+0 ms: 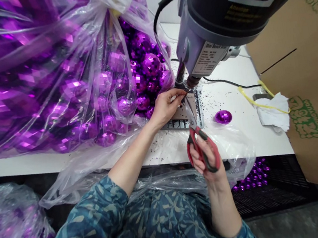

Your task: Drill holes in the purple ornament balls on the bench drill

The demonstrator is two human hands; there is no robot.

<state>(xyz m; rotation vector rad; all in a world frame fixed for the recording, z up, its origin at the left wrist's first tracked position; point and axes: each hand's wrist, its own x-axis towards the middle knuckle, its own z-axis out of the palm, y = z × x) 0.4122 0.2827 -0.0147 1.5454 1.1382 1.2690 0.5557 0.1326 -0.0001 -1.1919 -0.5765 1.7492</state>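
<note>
White tabletop (241, 105): dark-flecked.
Left hand (163, 109): near grey bench drill (200, 46), your fingers' grasp unclear.
Right hand (206, 149): you grip red-black steel scissors (193, 123).
Faceted purple balls (151, 64): many at left, one at right; completion unclear.

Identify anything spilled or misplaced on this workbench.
Dark flecks are scattered over the white tabletop around the grey slotted metal drill base, like spilled debris. One shiny purple oval ornament lies apart from the purple faceted balls in the clear plastic bag.

White table (270, 140) above dark grey floor (281, 231)
</note>
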